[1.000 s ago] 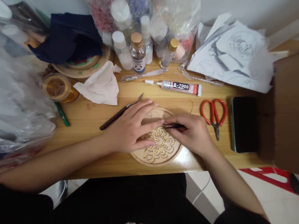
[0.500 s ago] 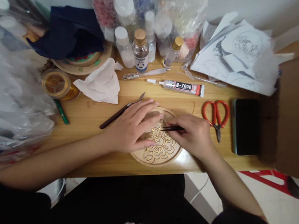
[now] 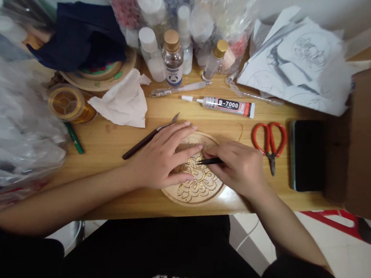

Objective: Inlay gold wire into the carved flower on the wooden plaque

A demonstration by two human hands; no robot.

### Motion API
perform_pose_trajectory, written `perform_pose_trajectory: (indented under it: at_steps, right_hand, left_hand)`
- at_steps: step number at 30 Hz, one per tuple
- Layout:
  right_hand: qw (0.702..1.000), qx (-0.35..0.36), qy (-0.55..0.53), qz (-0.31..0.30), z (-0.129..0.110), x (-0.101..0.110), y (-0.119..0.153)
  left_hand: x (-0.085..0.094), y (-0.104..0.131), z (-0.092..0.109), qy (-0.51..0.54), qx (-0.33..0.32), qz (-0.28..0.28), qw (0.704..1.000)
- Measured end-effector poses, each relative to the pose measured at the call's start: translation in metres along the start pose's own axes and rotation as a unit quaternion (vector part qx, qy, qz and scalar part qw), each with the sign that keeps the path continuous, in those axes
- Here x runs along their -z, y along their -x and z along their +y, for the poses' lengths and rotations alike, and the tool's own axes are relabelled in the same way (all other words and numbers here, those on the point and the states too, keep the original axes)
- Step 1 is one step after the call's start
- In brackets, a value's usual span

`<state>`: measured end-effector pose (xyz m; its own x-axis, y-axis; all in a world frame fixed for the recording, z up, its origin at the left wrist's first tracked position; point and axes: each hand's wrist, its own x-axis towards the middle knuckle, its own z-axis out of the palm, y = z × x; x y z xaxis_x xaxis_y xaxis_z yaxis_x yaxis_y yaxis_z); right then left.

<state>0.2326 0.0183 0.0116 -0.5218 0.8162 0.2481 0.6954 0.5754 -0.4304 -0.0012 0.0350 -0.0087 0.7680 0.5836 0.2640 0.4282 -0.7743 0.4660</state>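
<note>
A round wooden plaque (image 3: 171,194) lies at the table's front edge, with a flower pattern outlined in shiny gold wire (image 3: 198,174) on its face. My left hand (image 3: 163,158) rests over its left side, fingers spread and holding nothing. Black tweezers (image 3: 212,161) are pinched in my right hand (image 3: 239,164), their tips low over the upper petals. Beyond that hand curls a thin loose strand of gold wire (image 3: 240,130). The right fingertips are partly hidden. Just left of my left hand lies a dark-handled tool with a metal tip (image 3: 143,143).
Right of the plaque are red-handled scissors (image 3: 270,141), a phone (image 3: 308,155) and a cardboard box (image 3: 370,140). Behind lie a B-7000 glue tube (image 3: 228,105), small bottles (image 3: 173,61) and paper drawings (image 3: 297,66). On the left stand a gold wire spool (image 3: 68,104) and crumpled tissue (image 3: 124,100).
The tweezers have shifted slightly left, with my right hand. My left hand stays in nearly the same place on the plaque. The camera view has moved slightly.
</note>
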Motion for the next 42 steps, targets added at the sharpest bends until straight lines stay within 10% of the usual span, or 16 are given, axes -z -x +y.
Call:
perform_pose_trajectory:
  at_steps: [42]
  right_hand:
    - [0.995,-0.059,-0.081,-0.026,0.014,0.022,0.003]
  left_hand:
    - [0.004,0.000,0.009,-0.125,-0.001,-0.015,0.992]
